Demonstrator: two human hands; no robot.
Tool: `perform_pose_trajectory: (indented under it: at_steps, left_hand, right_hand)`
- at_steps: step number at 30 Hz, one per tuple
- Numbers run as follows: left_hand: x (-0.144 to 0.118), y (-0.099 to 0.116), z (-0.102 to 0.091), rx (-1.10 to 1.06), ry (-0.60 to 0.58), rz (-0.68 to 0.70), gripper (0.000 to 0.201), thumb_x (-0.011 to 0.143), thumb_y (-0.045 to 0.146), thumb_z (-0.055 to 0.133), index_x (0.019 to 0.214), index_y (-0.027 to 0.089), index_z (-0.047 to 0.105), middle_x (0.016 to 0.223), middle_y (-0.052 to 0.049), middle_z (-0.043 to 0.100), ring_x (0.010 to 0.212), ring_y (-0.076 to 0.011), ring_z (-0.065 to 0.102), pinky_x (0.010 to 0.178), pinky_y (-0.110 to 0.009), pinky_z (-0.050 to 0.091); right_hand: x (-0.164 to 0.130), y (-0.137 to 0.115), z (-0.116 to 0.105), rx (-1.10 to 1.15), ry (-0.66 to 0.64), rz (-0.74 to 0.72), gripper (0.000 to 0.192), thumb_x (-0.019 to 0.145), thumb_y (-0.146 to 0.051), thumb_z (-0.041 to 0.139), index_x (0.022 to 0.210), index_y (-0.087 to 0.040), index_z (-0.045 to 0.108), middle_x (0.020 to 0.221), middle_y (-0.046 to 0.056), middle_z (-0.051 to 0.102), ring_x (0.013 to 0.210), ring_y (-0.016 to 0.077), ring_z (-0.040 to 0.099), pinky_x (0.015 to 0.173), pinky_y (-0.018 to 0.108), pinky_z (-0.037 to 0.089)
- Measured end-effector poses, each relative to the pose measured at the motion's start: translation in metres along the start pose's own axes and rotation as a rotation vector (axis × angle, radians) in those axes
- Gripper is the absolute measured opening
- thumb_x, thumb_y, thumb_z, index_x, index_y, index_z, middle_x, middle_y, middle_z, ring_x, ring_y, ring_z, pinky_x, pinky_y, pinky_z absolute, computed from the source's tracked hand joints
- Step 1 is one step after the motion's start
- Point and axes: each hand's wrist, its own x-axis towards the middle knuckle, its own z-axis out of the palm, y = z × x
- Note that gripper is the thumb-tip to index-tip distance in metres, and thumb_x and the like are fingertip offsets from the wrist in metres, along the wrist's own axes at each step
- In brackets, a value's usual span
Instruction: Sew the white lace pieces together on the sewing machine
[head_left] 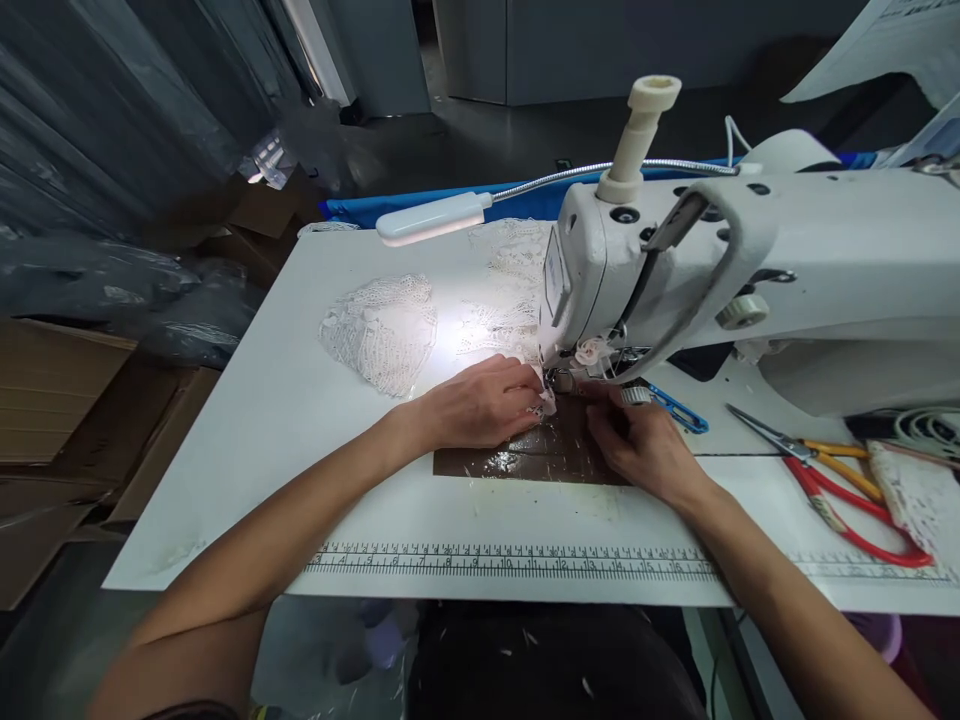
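Observation:
My left hand [487, 402] has its fingers curled on a piece of white lace [549, 403] just left of the needle area. The presser foot [559, 380] of a white sewing machine [592, 260] comes down beside those fingertips. On the other side, my right hand [651, 440] is closed, its index finger reaching toward the foot. Whatever its fingertips hold is hidden. Beneath both hands lies a brown plate [525, 462] sprinkled with thread scraps. More lace [502, 325] lies behind my left hand, and a separate lace piece [382, 335] rests farther left.
A lamp [433, 218] on a bendable neck lights the lace. Right of my right hand lie a blue cutter-like tool [679, 410] and red-handled scissors [814, 470]. A printed ruler [510, 563] runs along the table's front edge. Cardboard boxes [67, 400] stand left of the table.

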Motion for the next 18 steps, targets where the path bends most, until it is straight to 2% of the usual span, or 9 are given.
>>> perform_pose_trajectory:
  at_steps: [3,5,9,11,14,18]
  left_hand:
    - [-0.002,-0.001,0.011,-0.087,-0.005,0.007,0.016,0.096,0.02,0.049,0.094,0.014,0.064,0.097,-0.01,0.066,0.088,-0.0167,0.062,0.079,-0.034,0.053]
    - [-0.003,0.0,0.017,-0.136,0.039,-0.037,0.019,0.096,0.018,0.047,0.09,0.014,0.064,0.093,-0.009,0.067,0.086,-0.0159,0.063,0.077,-0.034,0.055]
    - [-0.001,0.001,0.021,-0.272,0.259,-0.189,0.015,0.094,0.017,0.048,0.086,0.013,0.061,0.087,-0.007,0.066,0.08,-0.0124,0.063,0.069,-0.028,0.057]
    - [0.0,0.002,0.02,-0.297,0.334,-0.24,0.012,0.092,0.017,0.05,0.085,0.013,0.06,0.085,-0.006,0.066,0.077,-0.0114,0.063,0.066,-0.027,0.057]
    - [0.0,0.005,0.02,-0.306,0.327,-0.248,0.012,0.092,0.017,0.051,0.085,0.014,0.06,0.086,-0.005,0.067,0.08,-0.0119,0.065,0.069,-0.028,0.058]
    - [-0.001,0.008,0.024,-0.267,0.268,-0.243,0.014,0.091,0.017,0.049,0.083,0.014,0.061,0.089,-0.006,0.068,0.084,-0.0135,0.066,0.074,-0.03,0.059]
  right_hand:
    - [0.0,0.0,0.003,0.01,-0.002,0.002,0.027,0.091,-0.031,0.046,0.111,-0.016,0.059,0.077,0.006,0.063,0.065,0.0205,0.059,0.056,0.031,0.046]
    - [-0.001,-0.003,0.003,0.012,-0.002,-0.035,0.026,0.092,-0.028,0.045,0.11,-0.016,0.059,0.084,0.007,0.064,0.067,0.0197,0.061,0.059,0.031,0.048]
    - [-0.002,-0.01,0.002,-0.033,-0.045,-0.175,0.03,0.092,-0.021,0.044,0.117,-0.018,0.061,0.106,0.011,0.063,0.077,0.019,0.063,0.068,0.032,0.052]
    - [-0.003,-0.011,0.004,-0.085,-0.067,-0.244,0.034,0.092,-0.022,0.045,0.121,-0.02,0.061,0.11,0.012,0.061,0.084,0.0216,0.063,0.073,0.036,0.053]
    - [-0.004,-0.011,0.008,-0.137,-0.074,-0.309,0.036,0.093,-0.024,0.044,0.125,-0.019,0.061,0.11,0.015,0.059,0.092,0.0259,0.061,0.076,0.042,0.054]
    - [-0.004,-0.011,0.009,-0.157,-0.08,-0.327,0.035,0.094,-0.023,0.044,0.123,-0.02,0.063,0.109,0.015,0.059,0.094,0.026,0.06,0.08,0.044,0.054]
